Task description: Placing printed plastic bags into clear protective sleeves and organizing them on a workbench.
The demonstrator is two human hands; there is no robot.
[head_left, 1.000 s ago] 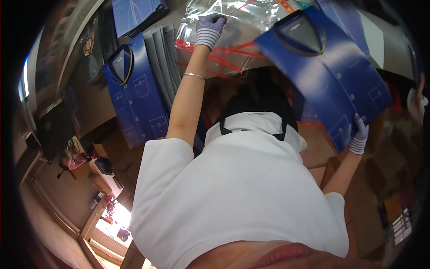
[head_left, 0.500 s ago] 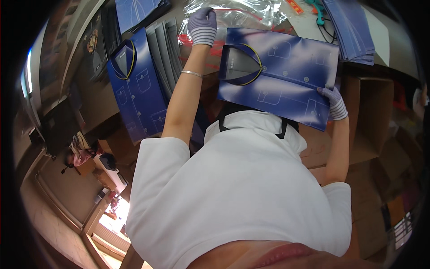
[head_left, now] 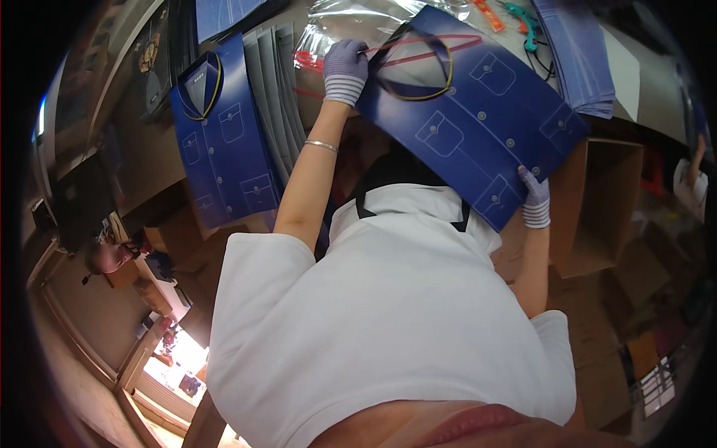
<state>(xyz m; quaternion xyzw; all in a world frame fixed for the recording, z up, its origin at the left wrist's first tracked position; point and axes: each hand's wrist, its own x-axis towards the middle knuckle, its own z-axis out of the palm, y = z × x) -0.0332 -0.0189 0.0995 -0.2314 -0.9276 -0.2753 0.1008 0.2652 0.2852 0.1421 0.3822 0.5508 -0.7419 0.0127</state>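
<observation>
My right hand (head_left: 535,198), in a striped purple-and-white glove, grips the lower edge of a dark blue shirt-shaped card folder (head_left: 474,123), thumb on top. Printed pockets and buttons cover the folder, and its collar opening has a yellow rim. It lies tilted, collar end to the far left. My left hand (head_left: 346,69), gloved alike, is closed in a pinch at the red edging of a clear plastic bag (head_left: 351,22), beside the collar. That red edging crosses over the collar end. How far the folder's end sits inside the bag I cannot tell.
On the left stands another blue shirt-shaped folder (head_left: 224,138) beside a row of grey folders (head_left: 272,86). At the far right are stacked blue sheets (head_left: 575,56) and a teal tool with a cord (head_left: 526,26). An open cardboard box (head_left: 597,201) stands below.
The folder has swung clockwise, its collar end now beneath the red edging. My left hand came nearer and a little right, drawing the edging along. My right hand shifted left and nearer.
</observation>
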